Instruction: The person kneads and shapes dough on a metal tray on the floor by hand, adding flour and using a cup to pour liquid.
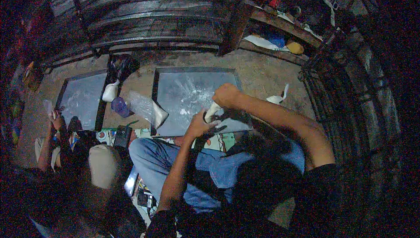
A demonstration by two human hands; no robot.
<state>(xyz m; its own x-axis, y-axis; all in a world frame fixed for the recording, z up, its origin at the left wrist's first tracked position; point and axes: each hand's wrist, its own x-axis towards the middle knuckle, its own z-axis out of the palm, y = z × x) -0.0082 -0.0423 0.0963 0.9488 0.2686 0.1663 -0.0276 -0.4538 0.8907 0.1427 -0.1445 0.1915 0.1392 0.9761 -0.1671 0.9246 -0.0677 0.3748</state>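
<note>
My right hand (226, 95) is closed round the upper end of a narrow whitish bag (212, 111), which looks filled with white powder. Lower down, my left hand (200, 125) curls its fingers and thumb around the bag's bottom part. The bag slants between the two hands, above a dark-rimmed grey tray (175, 89). White powder (192, 94) lies smeared and scattered over the tray's middle. Against the tray's left rim leans a clear plastic bag (151, 111) with white powder in its lower corner.
A purple cup (120, 106), a tied white bag (110, 92) and a black plastic bag (122, 66) stand between my tray and a second tray (85, 95). A co-worker's hands (56, 119) are at that one. Another knotted white bag (275, 99) lies right, below a wooden shelf (284, 23).
</note>
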